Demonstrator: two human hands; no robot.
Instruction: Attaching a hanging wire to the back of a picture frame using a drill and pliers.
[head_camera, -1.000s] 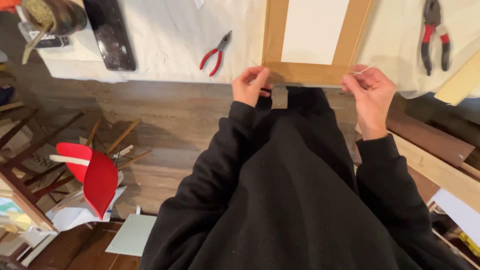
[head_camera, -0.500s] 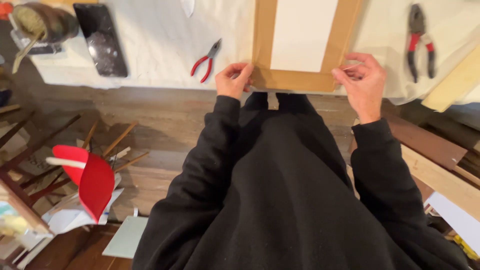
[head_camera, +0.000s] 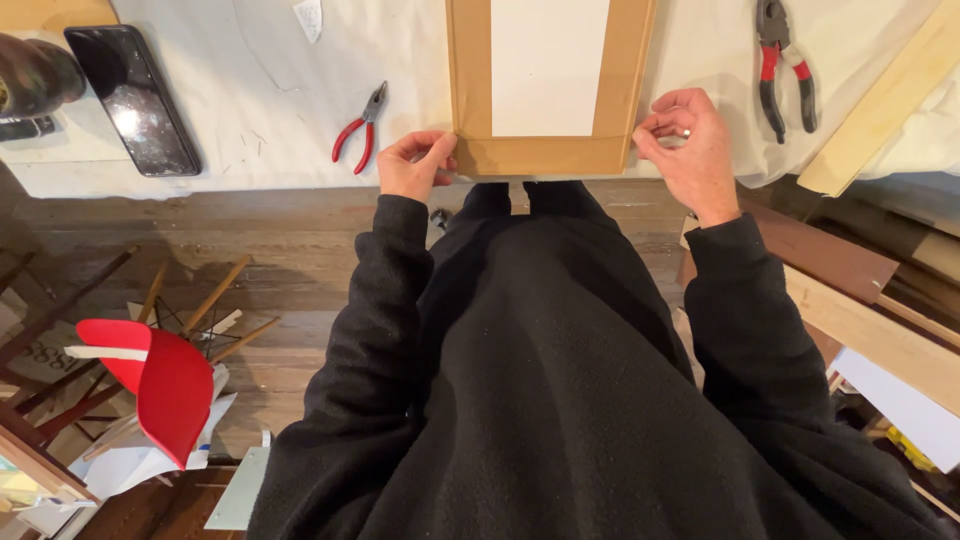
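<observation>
Head camera, steeply downward, close

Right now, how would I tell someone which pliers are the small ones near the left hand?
Start at the white-covered table and find the brown frame held at its near edge. Just beyond the left hand, left of the frame, lie the small pliers. They have slim all-red handles, unlike the bigger red-and-black pliers past the right hand.

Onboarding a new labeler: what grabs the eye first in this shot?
The brown frame with a white centre, at the near table edge, with the left hand and right hand each pinching a lower corner. Then the red-handled pliers left of it, and the red chair on the floor, lower left.
</observation>
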